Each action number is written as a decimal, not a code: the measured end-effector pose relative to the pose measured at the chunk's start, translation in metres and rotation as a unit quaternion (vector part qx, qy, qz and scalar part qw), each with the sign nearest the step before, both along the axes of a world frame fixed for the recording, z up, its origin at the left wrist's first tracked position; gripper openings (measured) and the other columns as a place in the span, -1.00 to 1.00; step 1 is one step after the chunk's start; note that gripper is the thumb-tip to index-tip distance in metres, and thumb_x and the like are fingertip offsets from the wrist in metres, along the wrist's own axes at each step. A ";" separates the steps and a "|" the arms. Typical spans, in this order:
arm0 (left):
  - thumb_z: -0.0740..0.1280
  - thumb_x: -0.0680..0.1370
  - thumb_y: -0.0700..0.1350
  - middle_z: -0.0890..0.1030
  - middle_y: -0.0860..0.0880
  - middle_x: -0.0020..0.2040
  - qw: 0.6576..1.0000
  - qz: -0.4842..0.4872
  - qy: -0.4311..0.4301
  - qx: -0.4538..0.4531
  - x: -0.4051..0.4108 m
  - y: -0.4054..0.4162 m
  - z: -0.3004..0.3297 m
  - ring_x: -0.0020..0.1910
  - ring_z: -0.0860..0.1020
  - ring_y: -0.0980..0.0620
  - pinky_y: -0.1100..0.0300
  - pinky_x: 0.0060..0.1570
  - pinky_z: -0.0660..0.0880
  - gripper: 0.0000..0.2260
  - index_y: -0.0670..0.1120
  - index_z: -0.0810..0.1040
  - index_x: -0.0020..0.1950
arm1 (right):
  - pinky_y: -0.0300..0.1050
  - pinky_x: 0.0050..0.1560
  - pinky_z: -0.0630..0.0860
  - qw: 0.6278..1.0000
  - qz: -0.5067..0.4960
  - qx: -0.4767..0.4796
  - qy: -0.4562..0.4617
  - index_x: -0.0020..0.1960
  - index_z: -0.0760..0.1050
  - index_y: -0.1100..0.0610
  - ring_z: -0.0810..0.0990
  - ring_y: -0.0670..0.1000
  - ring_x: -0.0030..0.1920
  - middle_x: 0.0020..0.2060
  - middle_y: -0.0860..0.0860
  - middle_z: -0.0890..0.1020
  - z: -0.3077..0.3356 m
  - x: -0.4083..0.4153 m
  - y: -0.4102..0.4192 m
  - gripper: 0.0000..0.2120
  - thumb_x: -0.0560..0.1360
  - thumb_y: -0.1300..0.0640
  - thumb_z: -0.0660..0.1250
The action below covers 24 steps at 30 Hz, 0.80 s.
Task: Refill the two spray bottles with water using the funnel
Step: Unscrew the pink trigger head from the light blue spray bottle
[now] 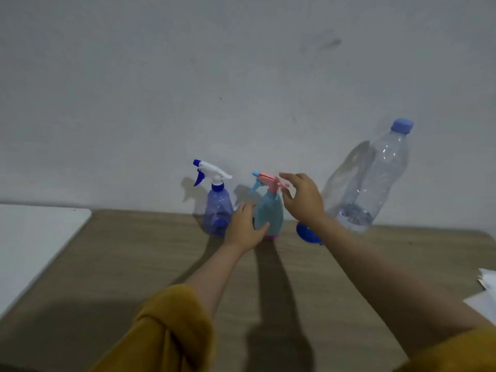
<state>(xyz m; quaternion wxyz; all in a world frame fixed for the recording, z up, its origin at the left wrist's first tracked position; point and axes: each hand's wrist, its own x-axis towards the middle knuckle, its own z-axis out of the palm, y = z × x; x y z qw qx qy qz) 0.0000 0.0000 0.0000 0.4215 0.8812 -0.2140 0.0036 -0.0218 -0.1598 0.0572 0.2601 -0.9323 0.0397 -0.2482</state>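
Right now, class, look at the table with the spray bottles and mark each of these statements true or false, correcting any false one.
1. The left hand grips the body of the light blue spray bottle. True.
2. The right hand holds the blue funnel. False: it reaches with fingers spread toward the pink trigger head; the funnel lies on the wooden table.
3. The large water bottle has its cap on. True.
4. The purple spray bottle has its sprayer removed. False: its white and blue trigger head is on.
5. The water bottle is full to the neck. False: water shows only near its base.
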 end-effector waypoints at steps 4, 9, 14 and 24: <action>0.47 0.40 -0.08 0.47 -0.03 0.23 0.998 -0.004 0.043 -0.047 0.020 -0.018 -0.017 0.21 0.48 -0.01 0.01 0.12 0.54 -0.47 -0.03 0.34 0.30 | -0.14 0.06 0.51 0.999 0.006 0.025 -0.021 0.18 0.57 0.17 0.60 0.07 0.02 0.05 0.10 0.65 -0.006 0.010 -0.002 -0.75 0.52 0.24 0.32; 0.51 0.35 -0.11 0.48 -0.01 0.24 0.995 0.022 0.042 -0.086 0.027 -0.035 -0.030 0.24 0.47 -0.01 -0.03 0.11 0.55 -0.42 0.00 0.31 0.27 | -0.48 -0.16 0.48 0.992 -0.009 0.121 -0.038 0.04 0.60 0.16 0.61 -0.09 -0.17 -0.09 0.00 0.67 -0.012 0.016 -0.001 -0.87 0.50 0.24 0.38; 0.52 0.34 -0.16 0.47 0.00 0.23 0.993 0.019 0.043 -0.105 0.021 -0.037 -0.027 0.24 0.46 0.01 0.03 0.14 0.53 -0.42 -0.02 0.31 0.26 | -0.23 -0.13 0.62 0.981 -0.030 0.184 -0.047 -0.06 0.59 0.16 0.62 -0.08 -0.19 -0.20 -0.04 0.62 -0.007 0.012 0.006 -0.88 0.46 0.33 0.38; 0.52 0.34 0.01 0.49 0.07 0.13 0.992 0.006 0.036 -0.123 -0.049 -0.022 -0.011 0.08 0.48 0.09 0.19 -0.05 0.52 -0.45 0.00 0.34 0.22 | -0.16 -0.28 0.59 0.979 -0.027 0.195 -0.058 -0.10 0.58 0.10 0.66 0.06 -0.28 -0.17 0.00 0.66 0.003 -0.056 0.011 -0.87 0.46 0.32 0.37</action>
